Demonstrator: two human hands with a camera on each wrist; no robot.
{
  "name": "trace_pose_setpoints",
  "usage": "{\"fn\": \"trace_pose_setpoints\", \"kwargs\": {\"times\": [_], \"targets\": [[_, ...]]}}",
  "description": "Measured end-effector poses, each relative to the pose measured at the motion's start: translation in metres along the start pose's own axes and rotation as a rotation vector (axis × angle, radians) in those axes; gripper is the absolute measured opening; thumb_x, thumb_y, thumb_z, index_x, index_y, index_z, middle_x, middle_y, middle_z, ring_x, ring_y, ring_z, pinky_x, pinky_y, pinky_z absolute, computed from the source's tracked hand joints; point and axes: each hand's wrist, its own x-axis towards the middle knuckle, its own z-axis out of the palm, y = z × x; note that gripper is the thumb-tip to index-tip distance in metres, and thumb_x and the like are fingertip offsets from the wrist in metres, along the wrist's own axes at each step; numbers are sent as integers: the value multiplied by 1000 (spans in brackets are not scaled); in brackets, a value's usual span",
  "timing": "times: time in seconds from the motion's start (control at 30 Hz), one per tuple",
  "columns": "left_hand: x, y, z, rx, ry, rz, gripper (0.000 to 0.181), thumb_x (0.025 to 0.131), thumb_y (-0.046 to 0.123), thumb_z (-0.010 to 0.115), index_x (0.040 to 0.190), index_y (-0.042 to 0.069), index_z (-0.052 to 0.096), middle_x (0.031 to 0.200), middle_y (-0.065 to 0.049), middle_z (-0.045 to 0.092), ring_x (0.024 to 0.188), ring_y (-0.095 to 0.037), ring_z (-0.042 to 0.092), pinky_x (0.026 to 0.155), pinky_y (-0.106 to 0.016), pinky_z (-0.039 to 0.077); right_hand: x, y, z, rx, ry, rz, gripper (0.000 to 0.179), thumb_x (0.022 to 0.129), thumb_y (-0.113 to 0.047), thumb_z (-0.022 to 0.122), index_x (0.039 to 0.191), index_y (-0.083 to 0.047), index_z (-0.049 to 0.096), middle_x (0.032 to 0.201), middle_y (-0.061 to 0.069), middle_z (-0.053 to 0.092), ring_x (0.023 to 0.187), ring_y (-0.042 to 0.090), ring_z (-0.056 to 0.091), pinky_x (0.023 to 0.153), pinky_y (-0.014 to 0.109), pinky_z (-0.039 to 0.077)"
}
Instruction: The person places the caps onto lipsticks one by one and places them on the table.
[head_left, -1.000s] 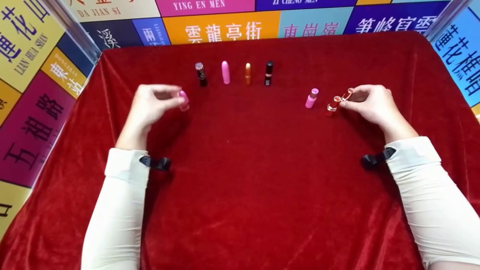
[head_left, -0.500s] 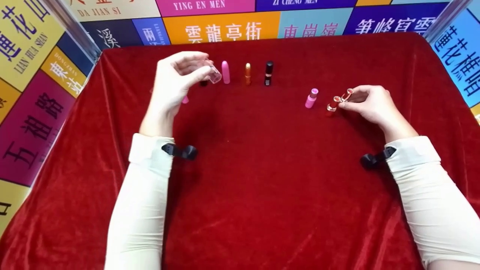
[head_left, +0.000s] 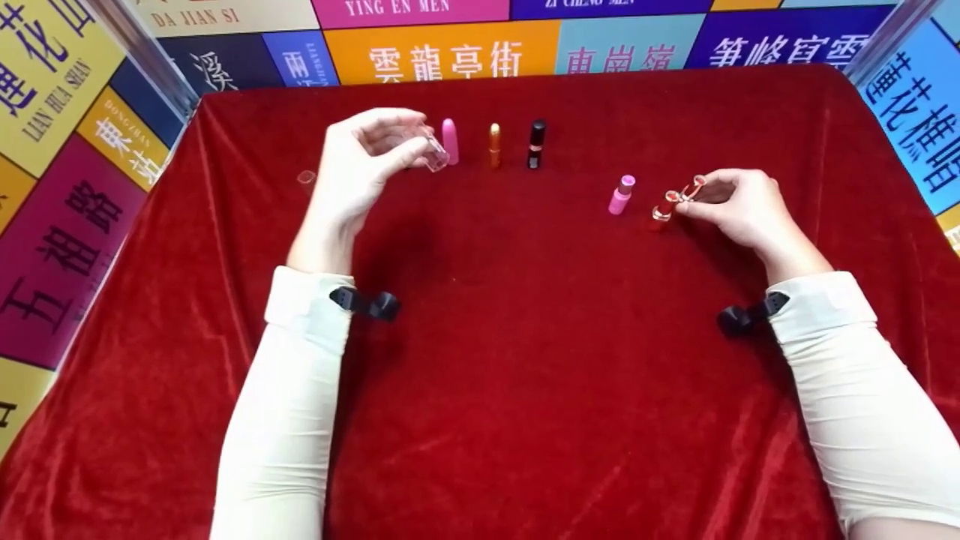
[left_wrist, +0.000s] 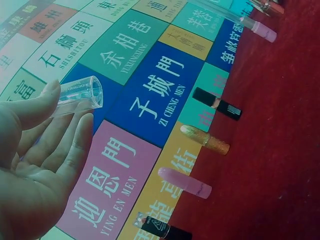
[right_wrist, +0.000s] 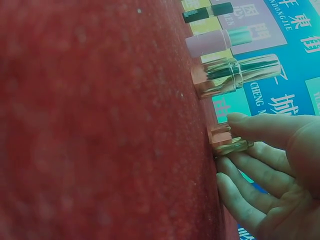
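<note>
The left hand (head_left: 360, 159) pinches a clear cap (left_wrist: 81, 95), raised near the far upright pink tube (head_left: 449, 141); at right, the right hand (head_left: 739, 199) pinches a red-and-gold piece (right_wrist: 226, 139) beside a red lipstick (head_left: 662, 210). The step seems to be handling the cap; moving it calls for avoiding the tube.

- left sleeve (head_left: 277, 420) and right sleeve (head_left: 862, 405): off-white, lightly creased, each with a wide cuff
- left strap (head_left: 345, 299) and right strap (head_left: 777, 303): black, each bearing a small rounded black camera
- left hand (head_left: 360, 154), right hand (head_left: 742, 206): bare
</note>
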Motion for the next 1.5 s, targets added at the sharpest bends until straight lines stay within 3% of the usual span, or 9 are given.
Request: {"fn": "trace_pose_setpoints", "kwargs": {"times": [0.33,0.47,0.73,1.13,1.23,1.37,1.5], "targets": [[-1,-1,6,5,-18,-11,23,91,-7,79,114,-4,78,101,-15,79,90,-27,76,82,-38,65,0,-10,-13,90,94,7,29,88,-13,86,109,1,71,79,-31,67,74,-17,66,72,5,49],[-1,-1,7,-2,-14,-9,23,92,-7,78,114,-4,78,101,-16,79,90,-27,76,81,-38,65,-2,-19,-25,90,124,25,24,88,-17,87,106,-9,75,82,-31,68,75,-15,66,71,6,49],[1,2,6,-17,0,10,24,92,-7,78,116,-7,77,100,-17,79,88,-26,77,79,-36,65,-3,-69,-36,217,93,7,21,83,-16,93,99,-17,81,81,-22,74,81,-5,71,75,8,52],[-2,3,13,-49,14,42,24,90,-9,79,114,-9,76,100,-18,78,87,-28,76,79,-40,65,-8,-161,1,258,-27,-137,34,79,-22,97,106,-6,83,86,-10,80,85,6,76,77,17,55],[-1,3,14,-60,16,54,23,91,-9,78,114,-7,77,99,-18,78,87,-28,76,79,-41,65,-12,-171,12,247,-93,-175,31,81,-20,96,104,-4,83,86,-7,81,85,7,77,76,19,56],[-2,1,16,-70,20,53,21,90,-9,79,110,-4,79,96,-17,78,84,-27,76,79,-40,65,-14,-174,31,189,-199,-203,27,83,-20,94,103,-4,83,87,-4,81,82,8,77,62,21,57],[-3,1,15,-34,34,56,21,88,-8,82,107,-2,80,95,-15,79,86,-26,77,81,-37,65,-12,-171,53,128,-298,-227,27,84,-18,92,103,-2,82,90,2,81,84,5,76,65,18,58]]}}
